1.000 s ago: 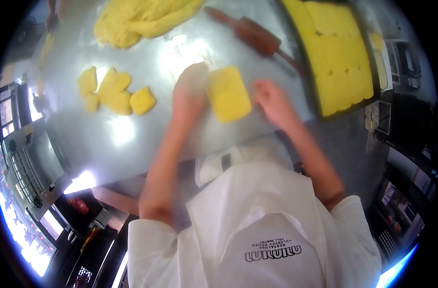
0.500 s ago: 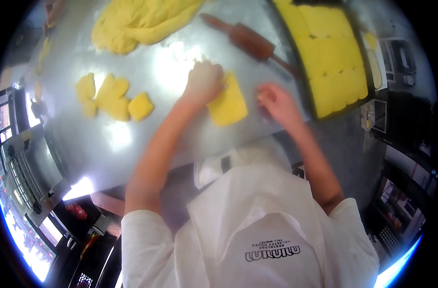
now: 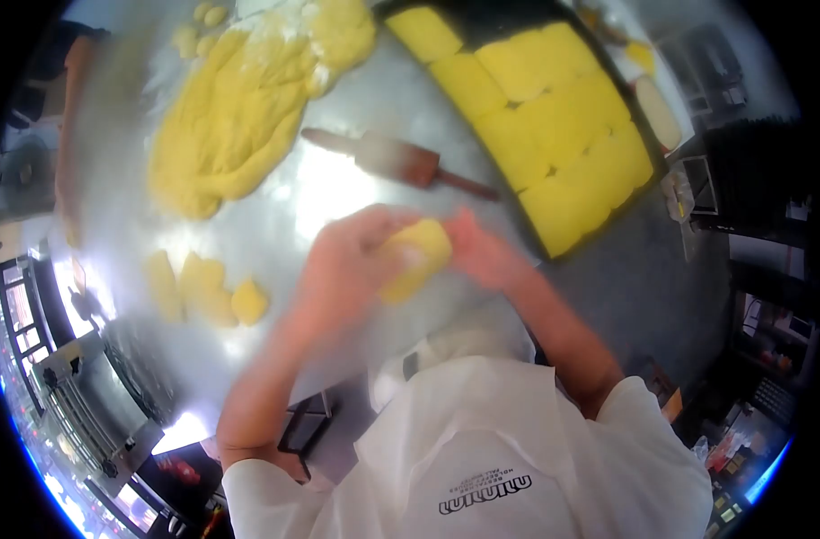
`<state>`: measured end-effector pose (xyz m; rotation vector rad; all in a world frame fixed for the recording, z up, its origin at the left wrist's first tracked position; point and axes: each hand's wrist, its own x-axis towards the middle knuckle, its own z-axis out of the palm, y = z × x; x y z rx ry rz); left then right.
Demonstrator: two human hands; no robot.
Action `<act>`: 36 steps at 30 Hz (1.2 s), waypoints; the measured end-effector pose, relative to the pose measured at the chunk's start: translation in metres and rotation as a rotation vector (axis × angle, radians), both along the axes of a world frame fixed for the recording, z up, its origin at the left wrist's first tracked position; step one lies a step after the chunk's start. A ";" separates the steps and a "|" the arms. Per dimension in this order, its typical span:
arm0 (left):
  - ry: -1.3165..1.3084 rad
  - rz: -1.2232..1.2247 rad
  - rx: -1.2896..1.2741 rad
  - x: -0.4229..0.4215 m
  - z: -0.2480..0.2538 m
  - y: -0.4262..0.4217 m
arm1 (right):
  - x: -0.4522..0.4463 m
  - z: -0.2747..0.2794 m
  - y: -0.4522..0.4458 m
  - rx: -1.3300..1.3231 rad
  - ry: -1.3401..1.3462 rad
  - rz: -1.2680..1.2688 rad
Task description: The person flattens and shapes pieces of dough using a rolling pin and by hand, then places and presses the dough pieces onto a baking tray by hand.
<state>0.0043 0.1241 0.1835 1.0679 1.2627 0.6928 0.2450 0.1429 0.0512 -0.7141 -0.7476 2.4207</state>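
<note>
Glare whitens the metal counter (image 3: 392, 99); by its near edge, the left hand (image 3: 349, 256) curls round a yellow dough piece (image 3: 434, 244), partly hiding it; the right hand (image 3: 484, 251) blurs beside it, grip unclear.

Grey floor (image 3: 608, 305) spreads at the right. At the far left stands a metal-looking, barred machine (image 3: 105, 393); a blurred red object (image 3: 181, 467) shows near it.

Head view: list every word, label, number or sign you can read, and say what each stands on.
"FALL WINTE": on the white garment, upside down; last letter unclear.
Dark logo, same garment: too stylised to read surely.
Other small lines beside it: too blurred.
No other text legible.
</note>
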 end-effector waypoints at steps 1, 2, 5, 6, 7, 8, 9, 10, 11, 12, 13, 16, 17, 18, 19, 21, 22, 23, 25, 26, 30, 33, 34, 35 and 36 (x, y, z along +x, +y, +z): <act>-0.024 -0.004 -0.077 -0.002 0.004 0.020 | 0.004 0.003 0.006 -0.054 0.034 -0.029; 0.023 -0.023 0.009 -0.002 0.003 0.041 | 0.009 0.008 0.016 0.001 -0.054 -0.045; 0.201 -0.077 0.242 0.007 -0.002 0.106 | 0.022 0.040 0.054 0.135 -0.324 -0.106; 0.256 -0.116 0.330 0.012 -0.009 0.131 | 0.027 0.047 0.075 0.165 -0.419 -0.134; 0.313 -0.155 0.414 0.017 -0.021 0.156 | 0.032 0.052 0.097 0.193 -0.513 -0.163; 0.302 -0.147 0.403 0.023 -0.032 0.182 | 0.037 0.058 0.118 0.199 -0.549 -0.209; 0.289 -0.140 0.390 0.029 -0.047 0.209 | 0.043 0.053 0.141 0.240 -0.581 -0.221; 0.342 -0.133 0.486 0.031 -0.074 0.237 | 0.050 0.046 0.167 0.282 -0.615 -0.233; 0.345 -0.127 0.464 0.040 -0.072 0.261 | 0.056 0.040 0.192 0.324 -0.650 -0.244; 0.348 -0.121 0.441 0.054 -0.065 0.284 | 0.062 0.036 0.218 0.351 -0.683 -0.259; 0.350 -0.112 0.416 0.065 -0.064 0.307 | 0.067 0.032 0.243 0.377 -0.717 -0.271; 0.283 -0.108 0.377 0.077 -0.092 0.378 | 0.076 0.016 0.307 0.418 -0.776 -0.288; 0.288 -0.100 0.392 0.081 -0.099 0.396 | 0.078 0.010 0.325 0.426 -0.788 -0.293; 0.292 -0.093 0.405 0.083 -0.109 0.413 | 0.081 0.007 0.341 0.476 -0.803 -0.274; 0.296 -0.087 0.418 0.085 -0.123 0.431 | 0.084 0.004 0.355 0.493 -0.829 -0.255; 0.237 -0.080 0.384 0.089 -0.142 0.458 | 0.088 0.002 0.377 0.527 -0.885 -0.213; 0.259 -0.091 0.386 0.091 -0.146 0.469 | 0.089 0.000 0.386 0.505 -0.873 -0.203; 0.281 -0.102 0.388 0.089 -0.151 0.477 | 0.087 -0.001 0.392 0.483 -0.862 -0.192; 0.289 -0.095 0.345 0.091 -0.162 0.491 | 0.087 -0.004 0.400 0.467 -0.890 -0.157; 0.292 -0.092 0.324 0.092 -0.168 0.496 | 0.086 -0.004 0.404 0.476 -0.929 -0.133; 0.393 -0.112 0.337 0.098 -0.170 0.491 | 0.087 -0.005 0.411 0.475 -0.977 -0.068; 0.439 -0.168 0.406 0.097 -0.179 0.496 | 0.089 -0.006 0.415 0.535 -1.019 -0.014; 0.469 -0.200 0.430 0.096 -0.181 0.500 | 0.087 -0.004 0.415 0.556 -1.077 -0.015; 0.498 -0.231 0.453 0.095 -0.182 0.503 | 0.085 0.001 0.414 0.578 -1.134 -0.015; 0.476 -0.235 0.406 0.096 -0.177 0.502 | 0.083 0.004 0.413 0.601 -1.190 -0.016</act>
